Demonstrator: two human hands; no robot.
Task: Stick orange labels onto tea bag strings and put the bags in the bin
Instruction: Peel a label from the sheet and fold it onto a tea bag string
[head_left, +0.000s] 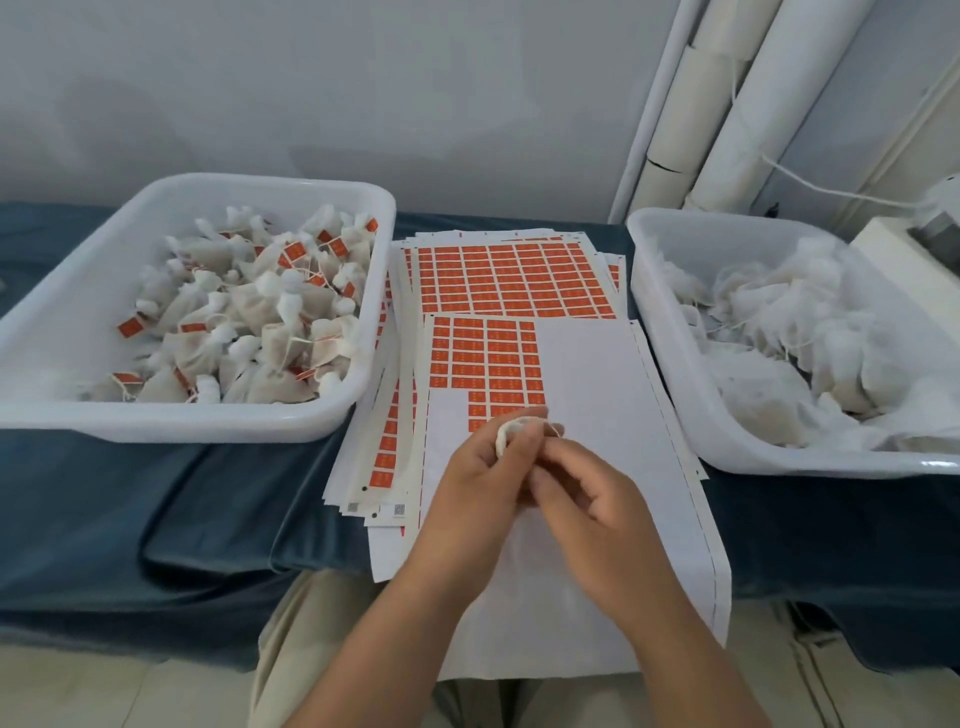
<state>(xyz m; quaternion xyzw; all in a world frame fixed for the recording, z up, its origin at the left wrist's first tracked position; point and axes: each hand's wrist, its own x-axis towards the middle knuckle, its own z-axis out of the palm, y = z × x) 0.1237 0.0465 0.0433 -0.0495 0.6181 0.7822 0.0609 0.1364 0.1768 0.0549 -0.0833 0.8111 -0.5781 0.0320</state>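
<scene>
Grip: our left hand (480, 470) wraps a tea bag (506, 429), right hand (589, 486) pinches its string (554, 429); string may slip reaching labels (488, 358) at 12 o'clock.

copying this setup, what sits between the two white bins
In the head view, stacked sheets of orange labels lie between the left bin and the right bin.

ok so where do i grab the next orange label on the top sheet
Pinch a free corner of the end label in a short lower row of the top sheet, coming from the right: the sheet there is already peeled bare, so that edge has no neighbour.
</scene>
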